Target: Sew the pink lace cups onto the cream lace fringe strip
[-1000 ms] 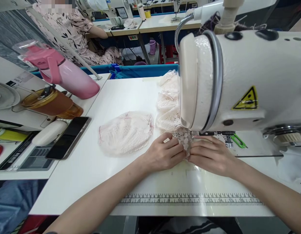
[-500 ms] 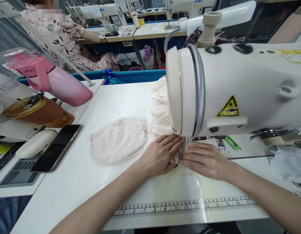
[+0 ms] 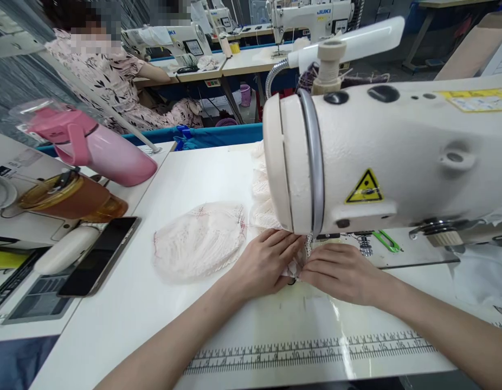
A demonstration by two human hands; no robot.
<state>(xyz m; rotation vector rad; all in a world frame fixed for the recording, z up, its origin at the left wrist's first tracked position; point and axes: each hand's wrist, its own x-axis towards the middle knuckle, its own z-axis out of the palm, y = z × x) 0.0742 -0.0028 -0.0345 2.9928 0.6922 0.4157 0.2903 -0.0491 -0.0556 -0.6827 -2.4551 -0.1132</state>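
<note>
Left hand [image 3: 264, 265] and right hand [image 3: 342, 273] close together on pale lace [image 3: 295, 266], by the sewing machine head [image 3: 377, 157]

From my remote post I look down through the head camera. The lace sits between the two hands on the white surface [image 3: 124, 319], partly covered by them. The left fingers [image 3: 280, 245] lie almost straight, side by side, over it; the right fingers [image 3: 318, 265] are bunched together at its right edge. I cannot tell whether either set pinches the cloth or only presses it.

Room is tight ahead of me: the lower edge of the machine head appears just above the fingertips and hides the stitching point. Ruffled cloth [image 3: 262, 189] runs along its left side. To the right, a green tool [image 3: 386, 241] lies beyond the right hand, near the machine's base.

There is more room on the left. An oval piece of sheer cloth [image 3: 200, 241] lies flat beyond the left forearm, and a wide stretch of white separates it from a dark phone [image 3: 98, 257] at the left-hand seam. Behind the phone are an amber cup [image 3: 72, 197] and a pink bottle [image 3: 102, 149]. Toward me, a strip of open surface separates the hands from the ruler [image 3: 316, 352] along the near edge.
</note>
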